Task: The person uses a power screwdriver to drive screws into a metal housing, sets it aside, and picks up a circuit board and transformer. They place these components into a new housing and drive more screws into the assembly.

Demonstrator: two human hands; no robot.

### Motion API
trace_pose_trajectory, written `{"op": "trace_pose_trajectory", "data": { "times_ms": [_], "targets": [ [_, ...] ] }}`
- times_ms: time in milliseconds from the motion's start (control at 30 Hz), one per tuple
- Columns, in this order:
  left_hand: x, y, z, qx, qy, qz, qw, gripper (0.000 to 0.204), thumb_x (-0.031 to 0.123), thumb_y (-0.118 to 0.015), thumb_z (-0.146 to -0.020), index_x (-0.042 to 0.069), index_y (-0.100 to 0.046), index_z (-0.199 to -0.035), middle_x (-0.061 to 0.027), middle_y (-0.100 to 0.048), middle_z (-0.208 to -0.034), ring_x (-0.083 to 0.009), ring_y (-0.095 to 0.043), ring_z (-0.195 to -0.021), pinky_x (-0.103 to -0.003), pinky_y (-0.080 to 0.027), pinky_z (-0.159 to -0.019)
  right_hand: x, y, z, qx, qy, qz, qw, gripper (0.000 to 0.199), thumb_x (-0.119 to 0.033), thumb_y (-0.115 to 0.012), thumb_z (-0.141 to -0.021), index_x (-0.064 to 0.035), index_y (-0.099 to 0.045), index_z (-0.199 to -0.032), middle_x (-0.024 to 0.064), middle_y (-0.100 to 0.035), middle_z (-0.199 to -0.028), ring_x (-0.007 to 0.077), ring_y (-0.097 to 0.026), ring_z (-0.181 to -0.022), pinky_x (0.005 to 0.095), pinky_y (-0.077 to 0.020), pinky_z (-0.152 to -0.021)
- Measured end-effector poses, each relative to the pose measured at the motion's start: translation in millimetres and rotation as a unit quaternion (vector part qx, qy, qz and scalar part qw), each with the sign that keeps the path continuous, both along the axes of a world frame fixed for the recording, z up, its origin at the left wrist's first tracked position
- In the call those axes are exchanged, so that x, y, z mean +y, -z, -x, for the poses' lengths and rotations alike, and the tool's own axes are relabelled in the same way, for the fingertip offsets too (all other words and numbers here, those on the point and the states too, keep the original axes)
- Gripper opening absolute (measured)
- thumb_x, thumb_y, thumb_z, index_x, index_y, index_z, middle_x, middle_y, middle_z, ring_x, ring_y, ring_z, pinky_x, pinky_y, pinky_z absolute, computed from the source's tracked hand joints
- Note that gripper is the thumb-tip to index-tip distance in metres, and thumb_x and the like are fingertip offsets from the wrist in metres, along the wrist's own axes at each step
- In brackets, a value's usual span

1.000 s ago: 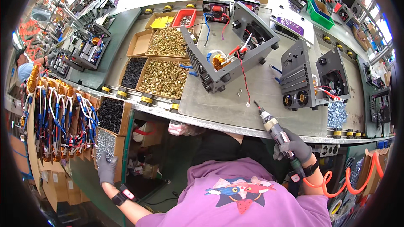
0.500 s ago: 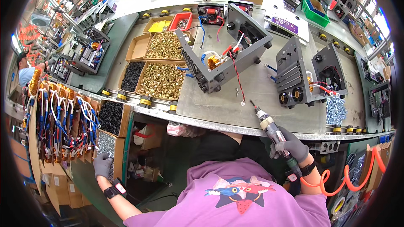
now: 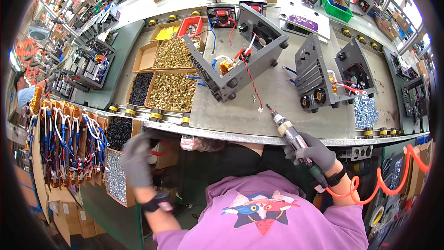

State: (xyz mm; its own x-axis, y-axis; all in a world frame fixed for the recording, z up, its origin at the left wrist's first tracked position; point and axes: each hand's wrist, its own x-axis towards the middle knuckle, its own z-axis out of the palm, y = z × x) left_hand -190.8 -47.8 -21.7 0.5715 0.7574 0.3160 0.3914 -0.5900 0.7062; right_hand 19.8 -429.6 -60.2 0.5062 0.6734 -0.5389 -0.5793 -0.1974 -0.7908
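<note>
Pneumatic screwdriver (image 3: 291, 134) gripped in closed right hand (image 3: 311, 152), tip angled over bench (image 3: 277, 115) near grey chassis (image 3: 236, 51). Left hand (image 3: 137, 159), fingers loosely curled, holds nothing, beside silver-screw bin (image 3: 115, 178) below bench edge.

A long grey workbench (image 3: 277, 115) fills a brightly lit workshop; behind it, shelving racks (image 3: 99, 16) crowd the floor.

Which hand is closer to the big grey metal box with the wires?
Right. The right hand grips the powered screwdriver, its tip near the grey chassis. The left hand hangs below the bench beside the screw bin.
</note>
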Motion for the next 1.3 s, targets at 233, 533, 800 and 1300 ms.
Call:
{"op": "trace_pose_trajectory", "data": {
  "times_ms": [233,533,800,1300],
  "targets": [
    [-109,88,-156,0.147,0.438,-0.28,0.842,0.039,0.0,-0.057,-0.077,0.01,-0.061,-0.115,-0.0134,-0.067,-0.098,-0.0295,-0.066,-0.078,-0.038,-0.053,-0.063,-12,-3,9,-0.064,-0.031,0.015,0.997,0.073,-0.012,-0.068,-0.065,0.0022,-0.042,-0.131,0.0103,-0.061,-0.099,0.0115,-0.059,-0.075,0.024,-0.0491,-0.059],
    [-94,39,-138,-0.022,0.195,0.501,0.843,0.032,0.016,-0.059,-0.091,-0.002,-0.056,-0.117,-0.0078,-0.066,-0.082,-0.0098,-0.053,-0.051,-0.022,-0.044,-0.049,-4,-48,19,-0.043,-0.087,-0.072,0.993,0.088,-0.015,-0.07,-0.064,0.0027,-0.032,-0.142,0.0103,-0.055,-0.114,0.0152,-0.055,-0.1,0.0286,-0.0458,-0.086],
    [-82,41,-120,-0.19,0.282,0.744,0.576,0.031,0.016,-0.06,-0.091,-0.003,-0.056,-0.116,-0.0048,-0.059,-0.085,-0.01,-0.048,-0.063,-0.02,-0.036,-0.047,28,-48,15,-0.042,-0.165,-0.173,0.97,0.093,-0.025,-0.074,-0.067,0.0047,-0.028,-0.143,0.0104,-0.051,-0.121,0.015,-0.054,-0.103,0.0291,-0.0442,-0.088],
    [-75,1,-132,-0.009,0.285,0.523,0.803,0.021,0.009,-0.069,-0.079,-0.005,-0.068,-0.094,-0.0011,-0.054,-0.061,-0.0039,-0.043,-0.048,-0.02,-0.032,-0.042,24,-44,10,-0.041,-0.178,-0.21,0.96,0.099,-0.037,-0.077,-0.07,0.0046,-0.026,-0.144,0.0108,-0.051,-0.115,0.0166,-0.055,-0.1,0.0302,-0.0448,-0.086]
  ]
}}
